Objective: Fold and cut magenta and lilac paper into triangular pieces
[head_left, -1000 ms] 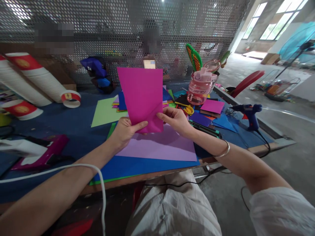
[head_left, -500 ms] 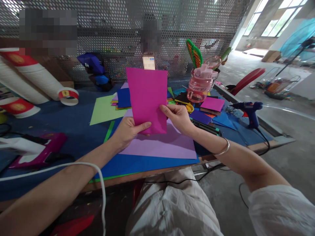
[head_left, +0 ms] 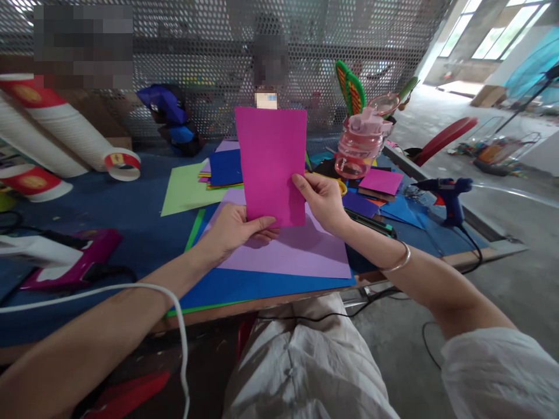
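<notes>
Left grip (head_left: pixel 233 228) pinches the lower left corner of the pink sheet (head_left: pixel 273 163), thumb across the front, fingers behind and partly showing below its lower edge. From there the sheet rises up and right, long axis close to upright, its free top above both hands. Lower down, the lilac sheet (head_left: pixel 305 256) lies on the bench (head_left: pixel 140 230). Right grip (head_left: pixel 325 201) is closed on the pink sheet's right edge, below mid-height; its fingers are hidden behind. Neither hand is nearer: both touch it, the right one higher. Beyond the right grip stands the bottle (head_left: pixel 358 142); farther right, the glue gun (head_left: pixel 452 198). A second ago the pink sheet's lower right part was buckled near the right thumb; now it looks flat.
</notes>
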`<state>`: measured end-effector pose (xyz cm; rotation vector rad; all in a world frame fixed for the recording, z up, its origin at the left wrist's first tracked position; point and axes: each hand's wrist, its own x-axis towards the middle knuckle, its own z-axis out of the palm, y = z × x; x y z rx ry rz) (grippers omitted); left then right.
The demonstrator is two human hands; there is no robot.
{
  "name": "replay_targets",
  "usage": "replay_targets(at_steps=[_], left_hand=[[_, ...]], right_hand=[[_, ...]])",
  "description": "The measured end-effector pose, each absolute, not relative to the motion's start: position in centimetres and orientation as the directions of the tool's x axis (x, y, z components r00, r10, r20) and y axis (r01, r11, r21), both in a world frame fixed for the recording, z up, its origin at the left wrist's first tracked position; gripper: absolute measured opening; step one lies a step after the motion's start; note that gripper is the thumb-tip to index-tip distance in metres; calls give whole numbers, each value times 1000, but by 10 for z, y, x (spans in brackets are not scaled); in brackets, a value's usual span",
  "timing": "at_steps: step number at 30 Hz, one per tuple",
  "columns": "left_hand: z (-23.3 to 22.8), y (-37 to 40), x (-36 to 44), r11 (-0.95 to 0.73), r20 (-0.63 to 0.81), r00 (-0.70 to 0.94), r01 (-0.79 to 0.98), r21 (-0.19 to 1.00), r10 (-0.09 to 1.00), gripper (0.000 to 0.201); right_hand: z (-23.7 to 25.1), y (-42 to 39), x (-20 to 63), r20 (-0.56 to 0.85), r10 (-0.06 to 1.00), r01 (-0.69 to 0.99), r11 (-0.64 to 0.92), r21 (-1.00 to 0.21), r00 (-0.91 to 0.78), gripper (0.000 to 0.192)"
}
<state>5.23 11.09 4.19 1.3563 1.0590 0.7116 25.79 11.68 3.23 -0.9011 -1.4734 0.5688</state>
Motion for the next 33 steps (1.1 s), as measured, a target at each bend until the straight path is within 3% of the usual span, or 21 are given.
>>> replay_targets(at_steps=[11, 26, 33], left_hand=[[35, 120, 47, 112, -238, 494, 270, 956, 837, 55], [31, 118, 47, 41, -176, 567, 243, 969, 805, 47], [36, 118, 45, 88, -217, 543, 253, 963, 811, 56]], right_hand=[[42, 112, 264, 582, 807, 298, 533, -792, 101, 73], [41, 119, 270, 563, 824, 224, 538, -813, 67, 72], [42, 120, 270, 568, 818, 230, 538, -811, 87, 74]])
